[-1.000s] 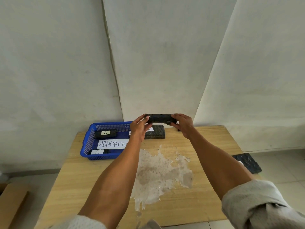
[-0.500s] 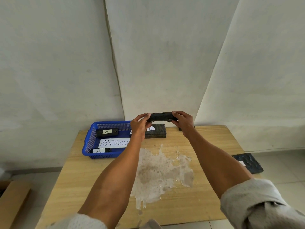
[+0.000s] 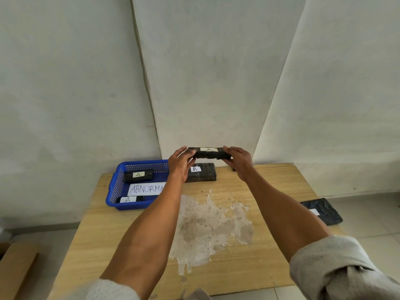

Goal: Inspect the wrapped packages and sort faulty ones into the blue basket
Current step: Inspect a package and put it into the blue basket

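I hold a black wrapped package (image 3: 211, 155) level above the table's far edge, my left hand (image 3: 180, 164) gripping its left end and my right hand (image 3: 237, 162) its right end. A white label marked "A" shows on its top face. Below it on the table lies another black package (image 3: 204, 173) with an "A" label. The blue basket (image 3: 118, 182) stands at the far left of the table with a paper sign reading "ABNORMA…" and two black labelled packages (image 3: 138, 176) (image 3: 129, 199) inside.
The wooden table (image 3: 270, 213) has a large patch of peeled white surface (image 3: 207, 226) in the middle. A flat black package (image 3: 322, 212) lies on the floor to the right. A cardboard box (image 3: 15, 269) sits on the floor at lower left. White walls stand close behind.
Both hands have turned the held package so its labelled face now shows on top, and raised it slightly.
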`<action>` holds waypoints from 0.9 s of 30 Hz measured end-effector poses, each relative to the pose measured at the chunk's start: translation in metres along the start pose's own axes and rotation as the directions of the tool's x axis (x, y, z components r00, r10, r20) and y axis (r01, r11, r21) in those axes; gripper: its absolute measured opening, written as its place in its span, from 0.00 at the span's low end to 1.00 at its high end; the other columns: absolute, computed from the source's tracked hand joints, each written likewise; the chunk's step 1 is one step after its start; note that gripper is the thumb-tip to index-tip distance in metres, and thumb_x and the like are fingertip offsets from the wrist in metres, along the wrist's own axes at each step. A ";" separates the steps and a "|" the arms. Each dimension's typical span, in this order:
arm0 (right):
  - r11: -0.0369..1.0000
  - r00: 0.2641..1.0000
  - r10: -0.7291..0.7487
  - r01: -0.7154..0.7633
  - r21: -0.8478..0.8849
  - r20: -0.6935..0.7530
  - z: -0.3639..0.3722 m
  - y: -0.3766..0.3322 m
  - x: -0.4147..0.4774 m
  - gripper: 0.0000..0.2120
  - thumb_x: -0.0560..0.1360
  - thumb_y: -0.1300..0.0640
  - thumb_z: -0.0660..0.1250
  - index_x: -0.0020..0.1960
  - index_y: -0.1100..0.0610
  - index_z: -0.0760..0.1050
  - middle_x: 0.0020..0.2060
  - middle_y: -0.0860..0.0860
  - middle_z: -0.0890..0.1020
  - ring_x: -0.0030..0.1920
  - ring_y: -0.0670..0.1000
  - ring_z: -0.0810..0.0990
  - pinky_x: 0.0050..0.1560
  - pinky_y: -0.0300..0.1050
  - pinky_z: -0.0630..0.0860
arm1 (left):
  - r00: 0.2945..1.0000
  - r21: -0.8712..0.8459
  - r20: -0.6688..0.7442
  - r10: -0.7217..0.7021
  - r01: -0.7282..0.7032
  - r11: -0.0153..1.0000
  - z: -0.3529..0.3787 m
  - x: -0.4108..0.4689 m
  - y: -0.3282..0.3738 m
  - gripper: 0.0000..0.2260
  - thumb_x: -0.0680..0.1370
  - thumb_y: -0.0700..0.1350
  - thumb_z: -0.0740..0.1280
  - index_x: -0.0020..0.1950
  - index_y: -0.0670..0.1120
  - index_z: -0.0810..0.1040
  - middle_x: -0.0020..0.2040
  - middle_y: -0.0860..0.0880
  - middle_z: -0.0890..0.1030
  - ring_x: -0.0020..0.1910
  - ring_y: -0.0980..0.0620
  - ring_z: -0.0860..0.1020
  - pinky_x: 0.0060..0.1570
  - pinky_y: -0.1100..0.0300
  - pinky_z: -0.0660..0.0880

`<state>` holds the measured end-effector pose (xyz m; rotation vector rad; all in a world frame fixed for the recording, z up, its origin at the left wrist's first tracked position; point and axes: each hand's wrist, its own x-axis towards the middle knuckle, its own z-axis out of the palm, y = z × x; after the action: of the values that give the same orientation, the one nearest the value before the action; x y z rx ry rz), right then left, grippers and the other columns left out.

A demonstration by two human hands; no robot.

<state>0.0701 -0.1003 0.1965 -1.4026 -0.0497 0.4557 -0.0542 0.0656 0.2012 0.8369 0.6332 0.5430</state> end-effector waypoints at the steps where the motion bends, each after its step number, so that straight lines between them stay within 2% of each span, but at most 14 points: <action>1: 1.000 1.000 0.011 -0.011 0.009 -0.014 -0.001 0.000 0.002 0.11 0.74 0.60 0.77 0.53 0.62 0.81 0.53 0.60 0.82 0.56 0.58 0.84 0.56 0.49 0.83 | 0.999 -0.029 0.031 -0.009 0.010 1.000 0.001 -0.002 0.001 0.16 0.74 0.33 0.74 0.61 0.39 0.79 0.56 0.38 0.83 0.56 0.42 0.82 0.54 0.52 0.81; 3: 0.998 0.997 0.069 -0.068 0.017 -0.031 -0.005 0.002 0.006 0.04 0.76 0.63 0.73 0.50 0.63 0.80 0.56 0.62 0.83 0.56 0.61 0.84 0.48 0.44 0.84 | 0.996 -0.079 0.092 -0.015 0.022 0.997 0.007 -0.009 0.002 0.12 0.74 0.35 0.73 0.57 0.40 0.81 0.52 0.39 0.84 0.54 0.43 0.83 0.51 0.54 0.83; 4: 0.992 0.993 0.118 -0.117 0.041 -0.027 -0.007 0.003 0.006 0.05 0.77 0.65 0.70 0.53 0.65 0.79 0.57 0.63 0.82 0.54 0.62 0.85 0.44 0.43 0.84 | 0.993 -0.075 0.117 -0.009 0.018 0.997 0.012 -0.012 0.004 0.10 0.75 0.34 0.73 0.55 0.41 0.82 0.51 0.40 0.85 0.53 0.43 0.84 0.48 0.55 0.83; 5: 0.983 0.986 0.166 -0.164 0.081 -0.017 -0.008 0.005 0.007 0.09 0.78 0.65 0.68 0.57 0.67 0.76 0.57 0.63 0.81 0.52 0.63 0.85 0.44 0.45 0.85 | 0.990 -0.050 0.138 -0.002 0.009 0.999 0.018 -0.014 0.004 0.08 0.74 0.34 0.73 0.53 0.41 0.82 0.50 0.40 0.85 0.53 0.43 0.84 0.47 0.55 0.83; 8: 0.955 0.971 0.239 -0.240 0.174 0.029 -0.008 0.011 0.006 0.14 0.80 0.63 0.65 0.63 0.68 0.71 0.59 0.66 0.79 0.50 0.64 0.85 0.57 0.57 0.82 | 0.979 0.048 0.206 0.003 -0.013 0.999 0.034 -0.021 0.005 0.09 0.73 0.33 0.74 0.50 0.42 0.81 0.49 0.41 0.85 0.54 0.43 0.84 0.47 0.54 0.82; 12: 0.928 0.967 0.245 -0.253 0.273 0.062 -0.002 0.016 0.000 0.16 0.81 0.61 0.64 0.66 0.68 0.70 0.60 0.66 0.78 0.51 0.63 0.85 0.60 0.56 0.81 | 0.958 0.139 0.282 -0.058 0.019 0.990 0.050 -0.026 0.003 0.09 0.72 0.35 0.76 0.50 0.42 0.82 0.48 0.43 0.85 0.52 0.47 0.84 0.50 0.54 0.82; 17: 0.925 0.970 0.243 -0.238 0.296 0.023 -0.004 0.016 -0.004 0.18 0.80 0.65 0.64 0.67 0.72 0.69 0.62 0.68 0.77 0.48 0.64 0.86 0.46 0.48 0.85 | 0.959 0.182 0.280 -0.052 0.000 0.983 0.048 -0.024 0.000 0.07 0.72 0.33 0.75 0.47 0.40 0.83 0.45 0.44 0.86 0.51 0.46 0.84 0.48 0.53 0.83; 25: 0.930 0.970 0.245 -0.237 0.282 0.008 -0.003 0.009 -0.009 0.14 0.80 0.65 0.66 0.62 0.71 0.72 0.59 0.67 0.79 0.49 0.64 0.85 0.46 0.46 0.85 | 0.963 0.144 0.267 -0.040 0.001 0.990 0.048 -0.021 0.000 0.07 0.73 0.33 0.75 0.48 0.40 0.83 0.47 0.44 0.86 0.54 0.45 0.84 0.49 0.55 0.82; 27: 0.936 0.971 0.238 -0.219 0.277 -0.037 -0.004 0.009 -0.009 0.13 0.78 0.64 0.69 0.60 0.70 0.74 0.57 0.65 0.80 0.50 0.63 0.85 0.46 0.47 0.85 | 0.978 0.129 0.206 -0.012 -0.015 0.991 0.047 -0.018 0.000 0.06 0.73 0.33 0.75 0.48 0.40 0.83 0.49 0.42 0.85 0.53 0.44 0.84 0.48 0.55 0.83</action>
<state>0.0610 -0.1062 0.1894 -1.1562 0.2288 0.5832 -0.0334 0.0300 0.2305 1.0030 0.4803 0.4120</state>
